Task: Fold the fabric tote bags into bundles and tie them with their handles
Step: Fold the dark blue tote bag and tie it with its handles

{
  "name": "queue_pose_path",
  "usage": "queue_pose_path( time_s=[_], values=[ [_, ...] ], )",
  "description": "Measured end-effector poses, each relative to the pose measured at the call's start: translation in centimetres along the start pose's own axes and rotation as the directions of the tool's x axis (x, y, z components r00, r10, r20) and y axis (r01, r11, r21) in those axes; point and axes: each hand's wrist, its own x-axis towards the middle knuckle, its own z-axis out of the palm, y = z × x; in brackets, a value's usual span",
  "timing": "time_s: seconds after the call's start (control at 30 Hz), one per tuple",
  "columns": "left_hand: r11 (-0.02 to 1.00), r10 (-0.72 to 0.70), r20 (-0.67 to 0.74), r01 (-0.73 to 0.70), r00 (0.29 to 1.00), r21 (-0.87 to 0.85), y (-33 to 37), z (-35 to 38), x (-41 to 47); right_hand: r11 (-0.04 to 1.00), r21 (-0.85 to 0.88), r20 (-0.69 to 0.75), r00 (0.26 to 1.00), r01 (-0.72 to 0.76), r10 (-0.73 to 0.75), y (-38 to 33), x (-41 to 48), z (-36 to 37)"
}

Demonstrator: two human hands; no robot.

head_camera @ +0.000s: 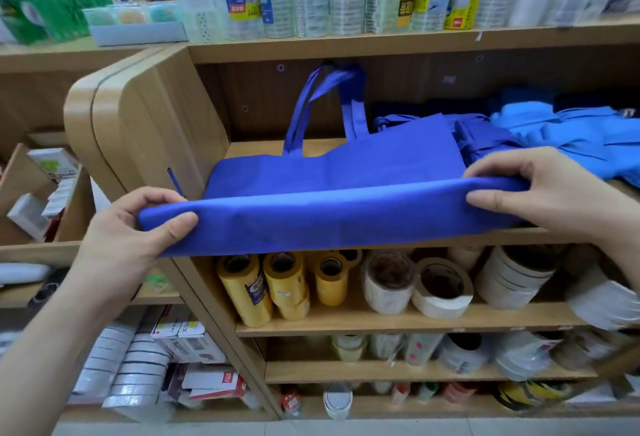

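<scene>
A royal-blue fabric tote bag [332, 200] lies across the front of a wooden shelf [263, 148], its near part folded over in a long band that hangs past the shelf edge. My left hand [138, 224] pinches the band's left end, thumb on top. My right hand [540, 193] pinches the right end the same way. The bag's two handles [311, 106] stand up against the shelf's back wall.
More dark-blue bags [485, 134] and light-blue bags [571, 138] are piled at the right of the same shelf. Yellow tape rolls [277, 283] and white tape rolls [440, 290] fill the shelf below. A rounded wooden side panel [138, 124] stands left.
</scene>
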Motion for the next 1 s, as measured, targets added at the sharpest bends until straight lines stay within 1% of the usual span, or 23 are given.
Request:
queue_pose_path(
  time_s=[0.03,0.07,0.1,0.13,0.17,0.23,0.27,0.3,0.33,0.37,0.43,0.47,0.53,0.57,0.6,0.63,0.67,0.7,0.77,0.8,0.87,0.93,1.0],
  values=[
    [1.000,-0.003,-0.071,0.003,0.997,0.002,-0.2,0.4,0.0,0.999,0.038,-0.059,0.998,-0.015,0.017,0.1,0.2,0.1],
    [0.999,0.002,-0.120,0.001,0.993,0.033,-0.3,0.8,0.1,0.999,0.033,-0.108,0.994,-0.024,0.028,0.1,0.4,0.4],
    [0.996,0.025,-0.157,-0.011,0.987,0.089,-0.2,1.3,0.0,0.999,-0.031,-0.147,0.989,-0.023,0.018,0.1,0.5,0.9],
    [0.987,0.058,-0.189,-0.029,0.980,0.157,-0.2,1.9,-0.1,0.989,-0.147,-0.165,0.986,-0.031,0.007,0.1,0.6,1.3],
    [0.972,0.094,-0.212,-0.044,0.973,0.229,-0.1,2.4,-0.3,0.954,-0.295,-0.163,0.987,-0.054,0.006,0.0,0.7,1.8],
    [0.940,0.125,-0.225,-0.043,0.966,0.338,0.4,3.3,-0.5,0.814,-0.578,-0.109,0.994,-0.061,-0.002,-0.3,0.9,2.7],
    [0.919,0.133,-0.218,-0.037,0.967,0.393,0.5,3.6,-0.4,0.760,-0.649,-0.056,0.998,-0.034,-0.002,-0.5,1.0,3.0],
    [0.881,0.153,-0.200,-0.041,0.968,0.472,0.6,3.9,-0.2,0.736,-0.677,0.003,1.000,-0.017,0.025,-0.8,1.2,3.2],
    [0.821,0.186,-0.172,-0.057,0.968,0.567,0.6,4.1,0.0,0.744,-0.668,0.058,0.996,-0.009,0.064,-1.2,1.4,3.3],
    [0.746,0.217,-0.134,-0.076,0.967,0.662,0.5,4.3,0.2,0.773,-0.634,0.104,0.989,-0.012,0.102,-1.5,1.7,3.3],
    [0.586,0.251,-0.040,-0.119,0.967,0.802,0.4,4.6,0.7,0.846,-0.534,0.177,0.977,-0.008,0.121,-1.5,2.5,3.2],
    [0.493,0.267,0.030,-0.163,0.963,0.855,0.3,4.7,0.9,0.865,-0.501,0.204,0.970,-0.010,0.129,-1.4,3.2,3.2],
    [0.275,0.295,0.233,-0.316,0.927,0.908,0.2,4.9,1.5,0.858,-0.512,0.272,0.944,-0.020,0.184,-1.1,4.3,3.4],
    [0.219,0.250,0.355,-0.410,0.901,0.886,0.3,5.0,1.8,0.837,-0.546,0.294,0.931,-0.024,0.218,-1.0,4.8,3.6],
    [0.239,0.133,0.467,-0.486,0.874,0.841,0.7,5.1,2.0,0.811,-0.585,0.299,0.924,-0.020,0.239,-0.8,5.0,3.9],
    [0.305,0.016,0.547,-0.525,0.837,0.795,0.9,5.2,2.2,0.775,-0.631,0.293,0.925,-0.002,0.241,-0.8,5.1,4.2],
    [0.372,-0.088,0.588,-0.522,0.804,0.768,0.9,5.1,2.3,0.732,-0.680,0.268,0.941,0.034,0.206,-0.8,5.0,4.6],
    [0.376,-0.134,0.612,-0.532,0.779,0.759,0.6,5.1,2.3,0.678,-0.731,0.232,0.963,0.078,0.140,-0.7,4.7,5.1],
    [0.290,-0.073,0.616,-0.575,0.784,0.765,-0.4,5.0,2.1,0.591,-0.791,0.195,0.981,0.160,-0.005,-0.9,4.0,5.9],
    [0.250,-0.032,0.599,-0.574,0.800,0.780,-0.7,5.0,2.1,0.598,-0.782,0.211,0.977,0.176,-0.011,-1.3,3.5,6.2],
    [0.194,0.009,0.568,-0.559,0.823,0.806,-1.1,4.9,2.4,0.633,-0.752,0.297,0.952,0.186,0.073,-2.1,2.6,6.4],
    [0.150,0.043,0.558,-0.558,0.829,0.816,-1.7,5.0,2.3,0.585,-0.781,0.372,0.915,0.219,0.155,-2.4,1.9,6.8],
    [0.148,0.065,0.556,-0.559,0.829,0.816,-1.7,5.0,2.3,0.524,-0.816,0.368,0.918,0.243,0.148,-2.5,1.2,7.3]
  ],
)
